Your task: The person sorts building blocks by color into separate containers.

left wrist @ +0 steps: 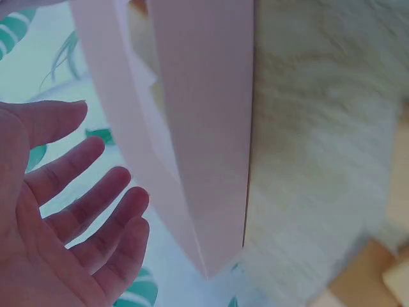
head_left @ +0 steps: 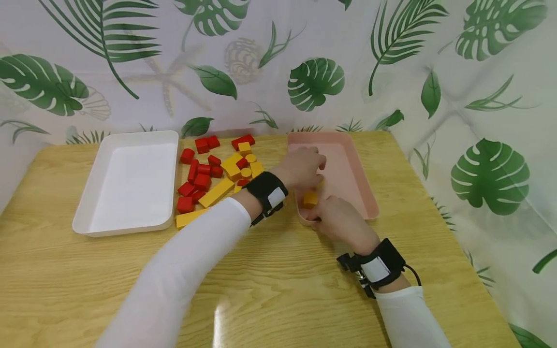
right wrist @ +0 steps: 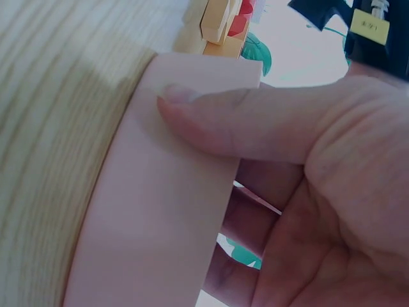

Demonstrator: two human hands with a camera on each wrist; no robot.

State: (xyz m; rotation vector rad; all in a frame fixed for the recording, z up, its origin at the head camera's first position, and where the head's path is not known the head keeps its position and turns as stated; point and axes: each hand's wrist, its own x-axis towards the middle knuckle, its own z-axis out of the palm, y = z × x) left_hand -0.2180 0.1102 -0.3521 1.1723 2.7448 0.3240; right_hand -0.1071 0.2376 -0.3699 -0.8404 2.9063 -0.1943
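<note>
A pink tray (head_left: pixel 367 193) stands on the table at the right. My right hand (head_left: pixel 341 220) grips its near wall by the left corner; in the right wrist view the thumb (right wrist: pixel 211 121) presses the outside of the wall and the other fingers reach over the rim. Above the tray's left side hovers my left hand (head_left: pixel 300 166), its fingers relaxed and apart, with nothing held in the left wrist view. A yellow block (head_left: pixel 310 199) lies in the tray's near left corner. Another bit of yellow shows just under the left fingers, mostly hidden.
Left of the pink tray lies a loose pile of red blocks (head_left: pixel 202 181) and yellow blocks (head_left: pixel 216 193), several of each, partly behind my left wrist. A white tray (head_left: pixel 130 227) stands farther left. A leaf-patterned cloth (head_left: pixel 270 63) hangs behind the table (head_left: pixel 261 299).
</note>
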